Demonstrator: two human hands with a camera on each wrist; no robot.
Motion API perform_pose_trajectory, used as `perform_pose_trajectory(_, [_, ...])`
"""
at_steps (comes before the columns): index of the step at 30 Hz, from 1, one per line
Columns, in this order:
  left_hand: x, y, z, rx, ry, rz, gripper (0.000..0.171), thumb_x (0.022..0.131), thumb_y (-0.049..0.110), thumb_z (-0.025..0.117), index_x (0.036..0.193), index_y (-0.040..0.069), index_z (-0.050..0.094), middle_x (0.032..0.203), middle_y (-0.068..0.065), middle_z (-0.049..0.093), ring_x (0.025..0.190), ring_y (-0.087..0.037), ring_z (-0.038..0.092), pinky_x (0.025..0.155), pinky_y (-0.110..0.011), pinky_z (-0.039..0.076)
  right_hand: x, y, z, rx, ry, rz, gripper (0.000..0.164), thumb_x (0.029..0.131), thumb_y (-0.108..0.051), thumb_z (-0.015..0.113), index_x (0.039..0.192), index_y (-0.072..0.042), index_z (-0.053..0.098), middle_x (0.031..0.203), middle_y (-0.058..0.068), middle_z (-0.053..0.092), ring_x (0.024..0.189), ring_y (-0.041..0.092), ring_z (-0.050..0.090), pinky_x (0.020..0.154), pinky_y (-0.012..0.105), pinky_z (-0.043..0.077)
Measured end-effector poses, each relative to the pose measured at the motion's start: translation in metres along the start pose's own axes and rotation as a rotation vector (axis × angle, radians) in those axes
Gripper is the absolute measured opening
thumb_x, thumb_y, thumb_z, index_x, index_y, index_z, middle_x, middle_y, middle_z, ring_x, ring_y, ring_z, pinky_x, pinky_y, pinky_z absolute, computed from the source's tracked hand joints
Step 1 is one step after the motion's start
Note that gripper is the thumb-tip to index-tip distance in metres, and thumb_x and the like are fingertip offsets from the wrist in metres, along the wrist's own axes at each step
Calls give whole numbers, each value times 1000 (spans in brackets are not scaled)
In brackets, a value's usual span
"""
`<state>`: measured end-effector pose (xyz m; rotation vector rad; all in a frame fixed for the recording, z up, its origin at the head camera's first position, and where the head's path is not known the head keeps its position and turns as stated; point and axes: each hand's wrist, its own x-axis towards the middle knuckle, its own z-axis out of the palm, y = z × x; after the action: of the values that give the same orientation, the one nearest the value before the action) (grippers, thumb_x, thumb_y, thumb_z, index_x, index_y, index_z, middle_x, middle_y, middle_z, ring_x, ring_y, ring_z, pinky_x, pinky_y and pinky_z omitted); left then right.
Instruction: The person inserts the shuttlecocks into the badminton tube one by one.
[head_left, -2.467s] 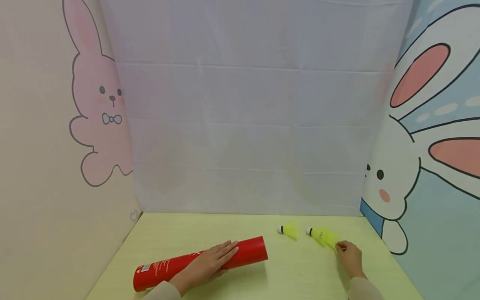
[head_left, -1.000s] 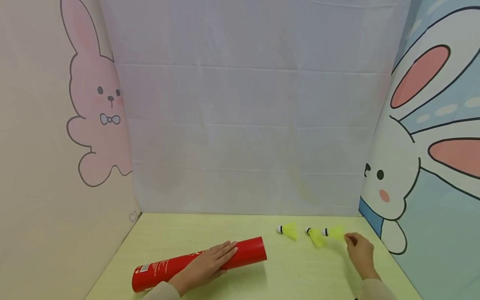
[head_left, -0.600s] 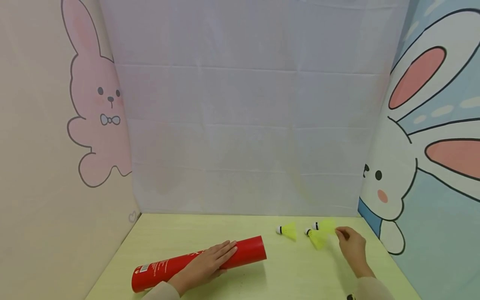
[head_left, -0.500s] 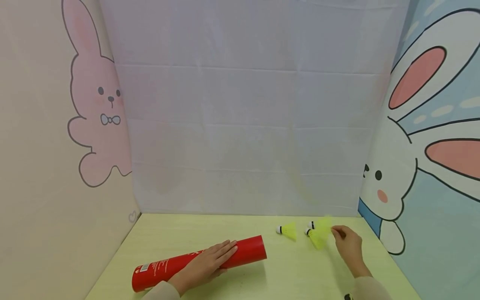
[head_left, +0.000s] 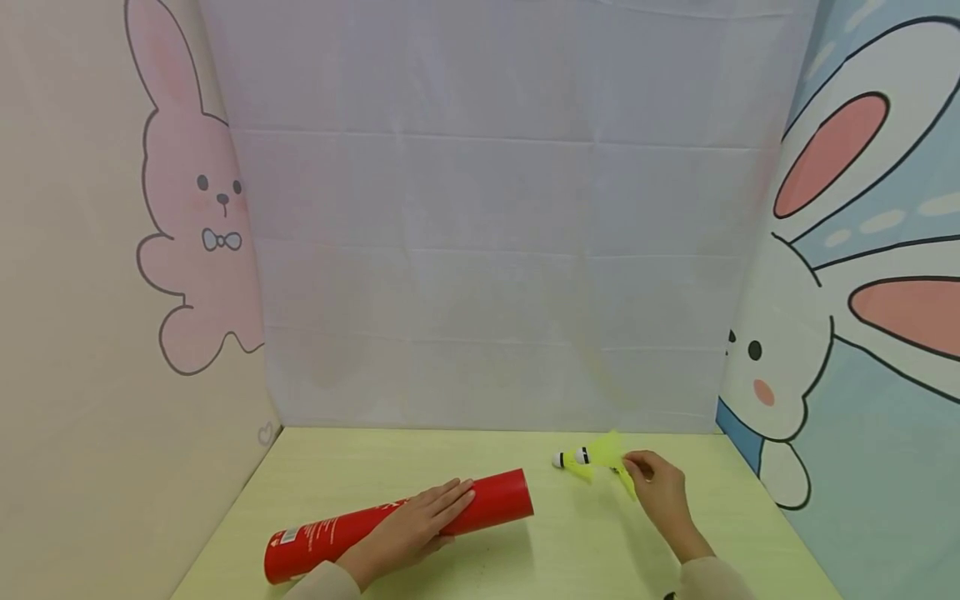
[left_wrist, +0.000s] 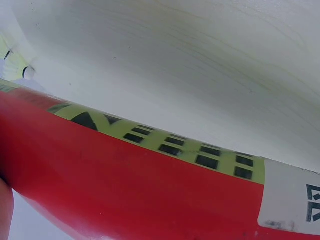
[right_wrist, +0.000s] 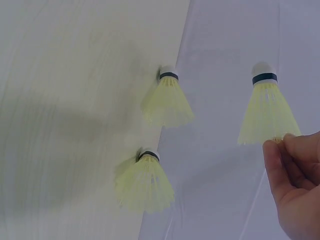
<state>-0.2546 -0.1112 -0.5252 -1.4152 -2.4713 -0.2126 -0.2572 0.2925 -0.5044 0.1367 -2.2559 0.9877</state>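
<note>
My left hand (head_left: 412, 525) grips a red shuttlecock tube (head_left: 330, 537), fingers laid across its upper side and thumb low on the near side. The tube slants, its right end raised above the table. In the left wrist view the tube (left_wrist: 125, 170) shows a yellow and black printed band. My right hand (head_left: 663, 492) pinches a yellow shuttlecock (right_wrist: 269, 112) by the skirt edge, its white cork pointing left, held above the table. Behind it lie two more shuttlecocks, one to the left (head_left: 577, 473) and one partly hidden by the hand (head_left: 625, 483).
The pale yellow table (head_left: 570, 550) ends at a white cloth backdrop (head_left: 480, 292). Rabbit-printed walls stand at the left (head_left: 198, 250) and right (head_left: 787, 358). Both loose shuttlecocks lie near the table's back edge.
My right hand first drew one shuttlecock rightward away from another, then raised it and carried it left, over the two lying ones. The left hand and the tube stay nearly still.
</note>
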Motion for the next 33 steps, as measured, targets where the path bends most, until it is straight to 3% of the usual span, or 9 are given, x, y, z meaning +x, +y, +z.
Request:
perform_pose_trajectory(18, [3,0,-1,12,41,15,88,81,18,78,152,10,27,154,-5,34,136,-25,40,97,-41,48,-17,-26,30,186,-111,7,8,82,5,71,86,-2,70,76,3,68,65,6,62,57,21,53])
perform_pose_trajectory(28, [4,0,0,17,28,4,87,82,18,77,153,12,26,154,-4,34,136,-24,40,98,-41,48,-30,-39,49,279,-177,18,5,82,1,72,86,-2,69,76,9,69,65,17,67,57,22,54])
perform_pose_trajectory(33, [6,1,-1,13,35,15,88,81,17,78,152,10,27,153,-6,35,135,-25,41,97,-41,48,-34,-46,56,314,-160,-9,11,79,6,72,82,-5,69,73,6,69,62,13,66,56,21,54])
